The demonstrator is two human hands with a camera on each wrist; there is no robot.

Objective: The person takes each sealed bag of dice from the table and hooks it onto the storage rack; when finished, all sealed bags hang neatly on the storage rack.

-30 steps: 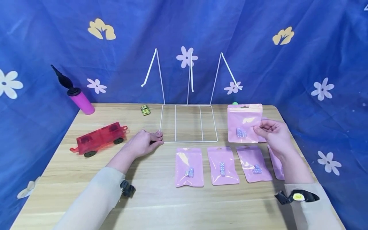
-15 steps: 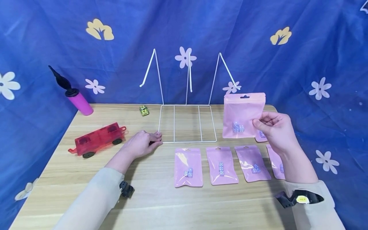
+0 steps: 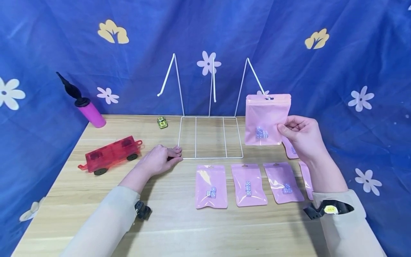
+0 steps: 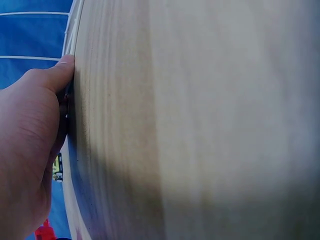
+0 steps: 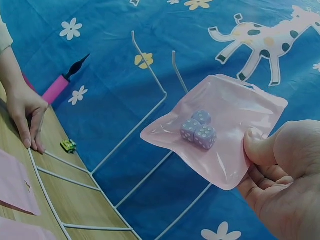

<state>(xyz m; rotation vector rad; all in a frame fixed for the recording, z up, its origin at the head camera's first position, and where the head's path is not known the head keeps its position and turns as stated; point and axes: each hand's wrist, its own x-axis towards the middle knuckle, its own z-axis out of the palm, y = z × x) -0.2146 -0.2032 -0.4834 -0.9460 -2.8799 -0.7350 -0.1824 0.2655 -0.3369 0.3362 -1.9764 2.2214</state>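
Note:
My right hand (image 3: 303, 137) pinches the right edge of a pink zip bag (image 3: 268, 112) between thumb and fingers. The bag is held up above the table, its hang hole at the top, just below the tip of the rack's right hook. Three lilac dice (image 5: 199, 131) show through it in the right wrist view. On the left, my left hand (image 3: 157, 160) holds the front left corner of a white wire rack (image 3: 196, 137) between thumb and fingers. The thumb (image 4: 62, 70) lies at the wire in the left wrist view. Three hooks stand up from the rack's back.
Several more pink bags, such as the leftmost bag (image 3: 211, 205), lie in front of the rack and to its right. A red toy trailer (image 3: 110, 151), a purple hand pump (image 3: 91, 113) and a small yellow-green toy car (image 3: 162, 122) stand left. A blue cloth (image 3: 144, 28) hangs behind.
My right hand has lifted the pink bag higher and slightly left, toward the rack's right hook, uncovering part of another bag behind it. My left hand stays at the rack's corner.

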